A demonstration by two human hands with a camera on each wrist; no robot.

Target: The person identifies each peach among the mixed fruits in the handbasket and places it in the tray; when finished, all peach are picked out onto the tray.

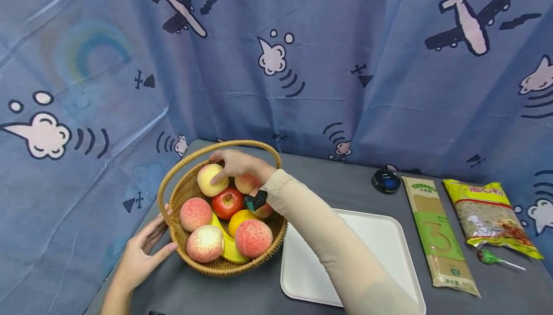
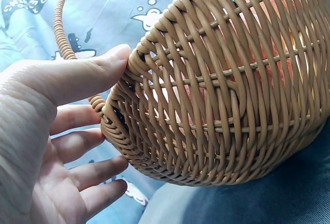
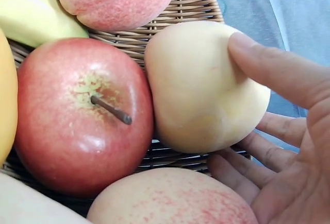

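- Reaching into the woven wicker basket (image 1: 183,195), the right hand (image 1: 237,163) curled thumb and fingers round a pale yellow peach (image 1: 211,179) at the far rim.
- Smooth and roundish, the peach showed no clear long axis; its stem end was probably hidden.
- It touched a glossy red apple (image 3: 77,113), whose stem pointed up.
- The left hand (image 1: 140,252), fingers straight and spread, pressed the basket's outer wall.

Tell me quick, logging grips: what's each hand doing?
Left hand: open, fingers against the basket wall.
Right hand: grips the pale peach.
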